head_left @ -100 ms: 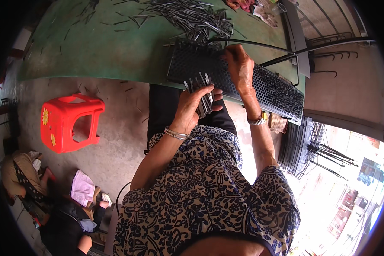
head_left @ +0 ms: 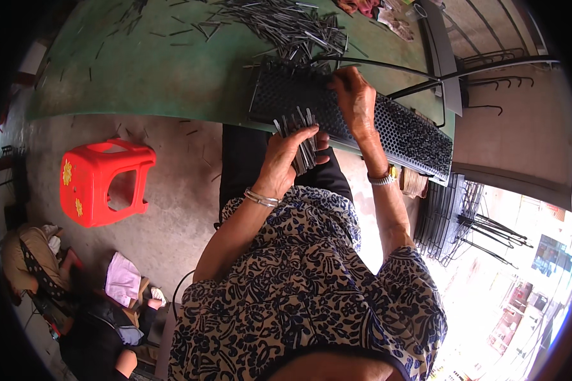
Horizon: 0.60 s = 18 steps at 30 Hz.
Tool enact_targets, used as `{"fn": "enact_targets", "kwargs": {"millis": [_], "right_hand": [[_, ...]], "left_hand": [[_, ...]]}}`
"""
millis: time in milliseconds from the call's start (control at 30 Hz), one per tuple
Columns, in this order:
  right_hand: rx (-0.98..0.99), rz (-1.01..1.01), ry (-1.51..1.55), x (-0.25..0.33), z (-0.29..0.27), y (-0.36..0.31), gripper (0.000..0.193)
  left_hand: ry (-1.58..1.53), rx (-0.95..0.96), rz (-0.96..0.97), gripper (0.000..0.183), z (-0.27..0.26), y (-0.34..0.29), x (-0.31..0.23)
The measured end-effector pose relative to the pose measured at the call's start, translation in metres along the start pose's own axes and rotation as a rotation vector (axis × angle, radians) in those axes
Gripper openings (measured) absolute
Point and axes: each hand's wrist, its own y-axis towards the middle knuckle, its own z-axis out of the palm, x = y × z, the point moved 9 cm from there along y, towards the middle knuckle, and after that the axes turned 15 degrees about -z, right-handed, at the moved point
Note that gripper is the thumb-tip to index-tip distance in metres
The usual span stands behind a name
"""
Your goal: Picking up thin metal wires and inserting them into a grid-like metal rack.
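Note:
A bundle of thin dark metal strips [head_left: 305,152] is gripped in my left hand [head_left: 285,154], just in front of the table edge. My right hand [head_left: 356,101] is over a long black perforated tray [head_left: 286,95], its fingertips pinched together close to the holes. Whatever is between those fingertips is too small to make out. Many holes toward the tray's right end carry dark pieces; the left part shows bare holes. Behind the tray lies a loose heap of similar strips [head_left: 286,25] on the green table [head_left: 152,82].
A bent black metal rod [head_left: 388,65] crosses above the tray. To the left, a red plastic stool [head_left: 89,184] stands on the concrete floor. Two people [head_left: 95,336] are at the lower left. Black wire racks [head_left: 448,213] are at the right. Cloths [head_left: 394,25] lie at the far table edge.
My right hand has shifted very slightly left over the tray. My left hand stays in place with its bundle.

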Motion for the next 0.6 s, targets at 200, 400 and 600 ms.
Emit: {"fn": "enact_targets", "kwargs": {"millis": [200,400,600], "right_hand": [[0.003,-0.157,-0.152,0.026,-0.004,0.006,0.013],[0.048,-0.137,-0.196,0.029,-0.005,0.003,0.012],[0.093,-0.118,-0.380,0.024,-0.007,-0.006,0.017]], "left_hand": [[0.099,-0.046,0.046,0.015,-0.002,0.002,-0.002],[0.114,-0.047,0.081,0.014,-0.001,0.001,-0.004],[0.111,-0.038,0.089,0.014,0.004,-0.001,-0.004]]}}
